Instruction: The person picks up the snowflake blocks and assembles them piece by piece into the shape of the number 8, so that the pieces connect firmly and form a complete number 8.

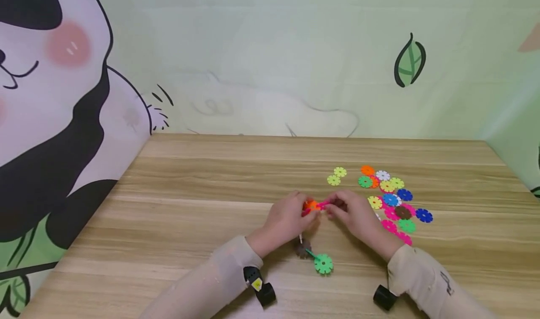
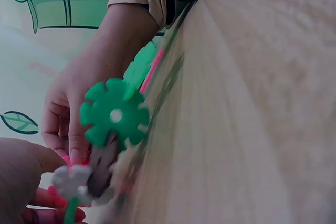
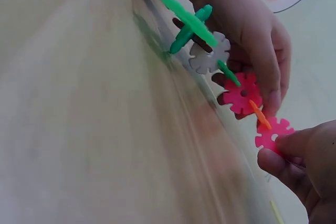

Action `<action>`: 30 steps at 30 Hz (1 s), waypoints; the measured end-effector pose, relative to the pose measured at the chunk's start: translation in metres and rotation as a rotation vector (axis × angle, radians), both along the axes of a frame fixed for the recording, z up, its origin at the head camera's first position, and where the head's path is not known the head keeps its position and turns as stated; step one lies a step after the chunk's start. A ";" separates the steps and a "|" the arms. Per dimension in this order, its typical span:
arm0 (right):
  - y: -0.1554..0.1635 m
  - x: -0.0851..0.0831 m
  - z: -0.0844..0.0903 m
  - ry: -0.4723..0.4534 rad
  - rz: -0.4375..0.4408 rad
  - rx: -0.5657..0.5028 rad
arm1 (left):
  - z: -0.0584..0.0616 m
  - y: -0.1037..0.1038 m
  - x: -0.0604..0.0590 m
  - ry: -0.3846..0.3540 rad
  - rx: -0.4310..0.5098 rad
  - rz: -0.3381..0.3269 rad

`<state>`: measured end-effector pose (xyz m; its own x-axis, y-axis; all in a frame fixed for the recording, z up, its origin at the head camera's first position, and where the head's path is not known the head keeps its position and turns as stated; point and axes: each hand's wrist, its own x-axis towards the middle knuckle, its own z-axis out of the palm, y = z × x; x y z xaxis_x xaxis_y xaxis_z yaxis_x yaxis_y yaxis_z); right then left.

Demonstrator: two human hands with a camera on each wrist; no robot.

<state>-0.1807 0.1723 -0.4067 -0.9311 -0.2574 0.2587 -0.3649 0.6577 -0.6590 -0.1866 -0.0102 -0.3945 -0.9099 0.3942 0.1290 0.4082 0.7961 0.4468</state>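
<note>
Far left, a big cartoon panda (image 1: 84, 103) fills the smooth printed wall, all bold black curves and a round pink cheek, right up against the pale, streaky wood-grain table (image 1: 190, 244). In from a beige sleeve (image 1: 211, 277) comes the left hand (image 1: 284, 223), fingers bent and pinching the linked chain of notched plastic discs (image 3: 242, 102) near its orange disc (image 1: 313, 206). And what a zigzag! It runs from between the hands back towards the person: pink, orange, pink again, a green one edge-on, a greyish-white disc (image 3: 203, 60), a dull brown disc (image 1: 303, 248), then greens at the tail, every piece flat, round and toothed like a cog, slotted crosswise into its neighbour. Beyond the hands, two yellow-green discs (image 1: 336, 176) lie close together. Now the right hand (image 1: 356, 218), thumb and finger clamped on the pink end disc (image 3: 264, 137). Just beyond it, a loose spread of notched discs (image 1: 391, 200), some overlapping: orange, white, yellow, pink, brown, green, and glossy blue outermost.
</note>
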 end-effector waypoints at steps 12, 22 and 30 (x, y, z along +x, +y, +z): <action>0.000 0.000 0.001 -0.038 0.066 -0.039 | -0.002 -0.003 -0.005 0.084 0.013 -0.121; 0.008 -0.001 0.009 -0.027 0.008 0.063 | -0.004 -0.004 -0.006 0.148 -0.034 -0.156; 0.032 -0.006 0.026 -0.059 -0.057 0.192 | -0.004 -0.004 -0.005 0.151 -0.032 -0.147</action>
